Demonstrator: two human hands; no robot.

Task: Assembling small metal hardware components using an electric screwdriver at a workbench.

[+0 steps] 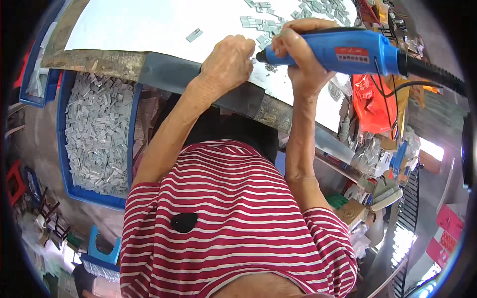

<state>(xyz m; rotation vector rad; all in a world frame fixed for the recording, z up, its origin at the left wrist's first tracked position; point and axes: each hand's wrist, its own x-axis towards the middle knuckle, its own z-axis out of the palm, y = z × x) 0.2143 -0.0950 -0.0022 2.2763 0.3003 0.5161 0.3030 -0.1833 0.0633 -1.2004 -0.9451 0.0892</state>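
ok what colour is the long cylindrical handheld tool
The tool is blue with a black nose, shown best in the head view.

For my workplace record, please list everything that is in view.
Table: one, white top, upper centre
Power tool: one, blue, over table
Large bin: one, blue, left side
Small pieces: many, grey, on table, in large bin
Small bin: one, blue, upper left
Bag: one, red, right of table
Clutter: uncountable, mixed colours, both sides
Shirt: one, red-and-white striped, lower centre
Left fingers: one set, bare, at tool tip
Right fingers: one set, bare, around tool
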